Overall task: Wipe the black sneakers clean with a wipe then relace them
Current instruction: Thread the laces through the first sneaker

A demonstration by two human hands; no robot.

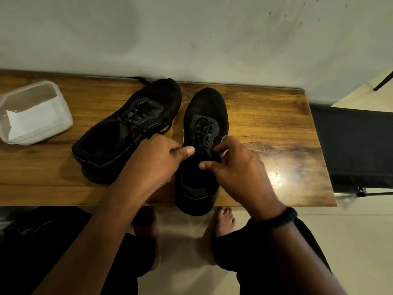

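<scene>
Closest to me, the person's bare feet point(225, 220) stand on the floor just under the bench's point(276, 128) front edge. The heel of the nearer sneaker point(205, 109) hangs out past that edge, right above them. Both hands are busy at its throat. The left hand point(157, 158) has its fingers curled and its thumb pushed in against the laces point(203, 133). The right hand point(238, 165), a dark band point(278, 218) at its wrist, pinches them between thumb and forefinger.

That overhang worries me. I'd guess a firm tug toward the body, with nothing pinning the sole, could drag the shoe off onto those toes. Everything here is black on black in dim light, so an eyelet could easily be skipped or the ends left uneven.

Just beside it, further back and angled left, lies the second sneaker point(131, 128). Its laces look slack, and one end strays toward the wall; a stray sleeve or elbow could snag it and drag that shoe too.

Far left sits the open plastic tub point(63, 124) with white wipes point(32, 118) inside, well apart from both shoes.
</scene>
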